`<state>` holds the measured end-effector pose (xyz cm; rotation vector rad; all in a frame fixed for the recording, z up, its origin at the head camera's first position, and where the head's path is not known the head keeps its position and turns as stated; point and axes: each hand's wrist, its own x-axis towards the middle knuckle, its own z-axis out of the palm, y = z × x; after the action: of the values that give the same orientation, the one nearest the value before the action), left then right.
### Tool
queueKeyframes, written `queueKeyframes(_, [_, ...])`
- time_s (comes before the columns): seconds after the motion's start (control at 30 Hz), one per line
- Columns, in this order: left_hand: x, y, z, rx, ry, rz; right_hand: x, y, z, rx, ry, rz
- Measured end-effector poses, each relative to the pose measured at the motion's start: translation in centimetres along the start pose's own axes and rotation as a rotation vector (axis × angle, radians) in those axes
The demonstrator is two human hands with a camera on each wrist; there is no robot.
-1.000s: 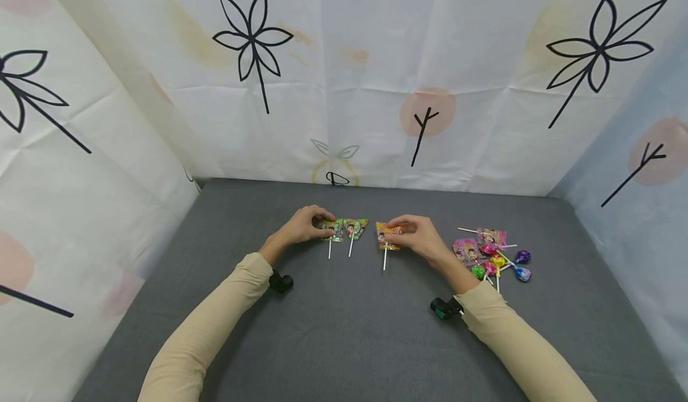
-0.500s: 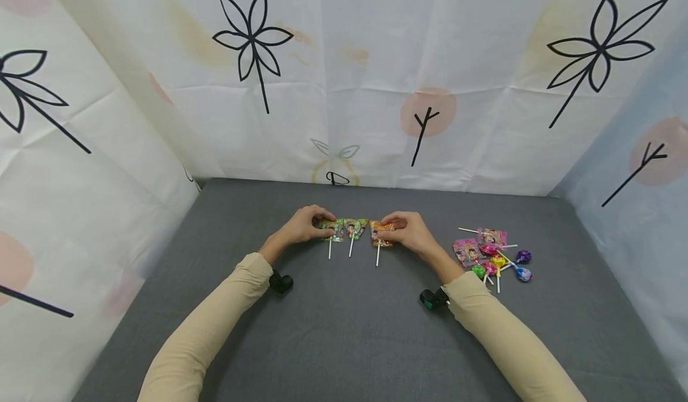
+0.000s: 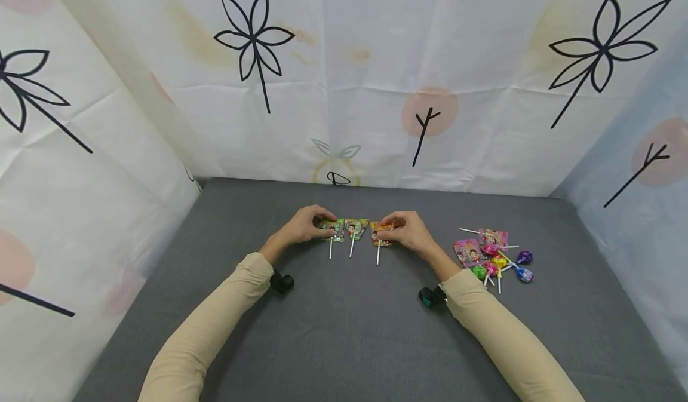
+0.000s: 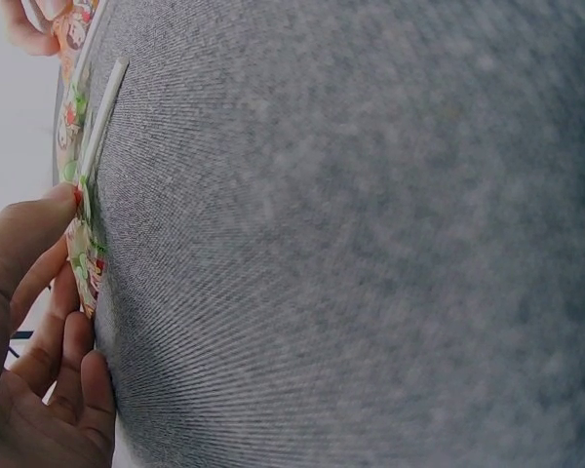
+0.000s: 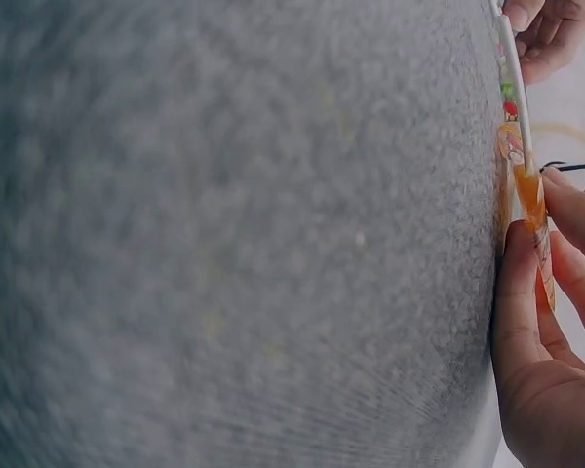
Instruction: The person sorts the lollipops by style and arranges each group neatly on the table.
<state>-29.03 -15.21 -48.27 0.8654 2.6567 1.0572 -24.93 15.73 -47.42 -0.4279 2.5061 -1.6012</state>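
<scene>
L hand (image 3: 303,225): pinching L green lolly (image 3: 337,230) by its wrapper; thumb on near side, fingers at far side. I get same grip on L wrist cam.
R hand (image 3: 414,235): pinching orange lolly (image 3: 374,231) by its wrapper, thumb nearest me. R wrist cam agrees: wrapper sits between thumb & fingers.
Mid green lolly (image 3: 355,229): on worktop (image 3: 349,330), btwn the other two, no fingers on it that I can see; stick slightly slanted.
Row: three lollies side by side nr far edge of worktop, approx centre; L green, mid green, orange from L to R. Wrappers far side, sticks pointing back twd person. Neighbours v. close; I can't tell if wrappers touch.
Pile: well apart from row, to R, past R hand. Two pink packs (image 3: 467,251) at back & L of it, plus round lollies: green one (image 3: 479,272), yellow one (image 3: 499,261), purple one (image 3: 524,257), blue one (image 3: 525,275), couple of pinkish-red ones (image 3: 490,269). Sticks cross at various angles; some overlap, so I won't give an exact count.
Arms: beige sleeves (image 3: 204,330) both sides, reaching fwd from bottom of head view; black wrist gadget (image 3: 282,281) below each wrist.
Backdrop: white cloth (image 3: 376,31) behind worktop, w/ black leaf & twig prints, peach blobs.
</scene>
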Motion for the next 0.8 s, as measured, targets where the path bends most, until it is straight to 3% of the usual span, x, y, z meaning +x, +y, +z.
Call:
queueKeyframes(0.5, [-0.03,-0.01,0.1,-0.011,0.002,-0.011,0.32,-0.02,-0.13,-0.137,0.038,-0.064])
queueKeyframes(0.8, [-0.02,-0.06,0.03,-0.009,0.002,0.0,-0.05,-0.44,-0.39,-0.163,0.054,-0.03])
